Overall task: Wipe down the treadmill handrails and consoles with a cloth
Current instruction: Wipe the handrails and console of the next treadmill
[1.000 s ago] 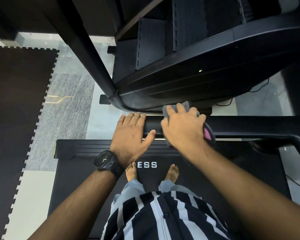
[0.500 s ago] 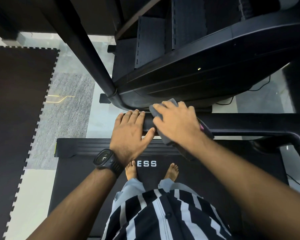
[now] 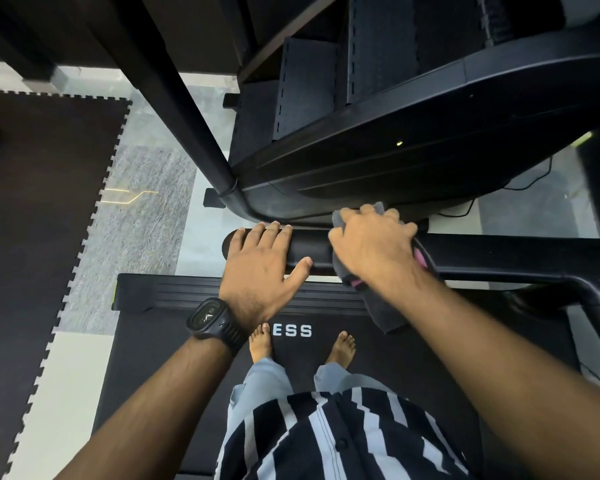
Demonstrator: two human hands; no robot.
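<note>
We rest our left hand (image 3: 264, 263), fingers straight, on the round black treadmill handrail (image 3: 313, 244) while our right hand (image 3: 373, 247) grips the dark grey pink-edged cloth (image 3: 386, 315) against it.

Dark grey cloth (image 3: 385, 313) with pink patches, draped over black horizontal handrail (image 3: 309, 249), tail hanging down near side. Black console (image 3: 395, 161) just beyond.

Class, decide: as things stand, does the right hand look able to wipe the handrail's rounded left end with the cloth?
Probably not yet: the left hand rests on the handrail at that end, blocking the right hand and its cloth.
</note>
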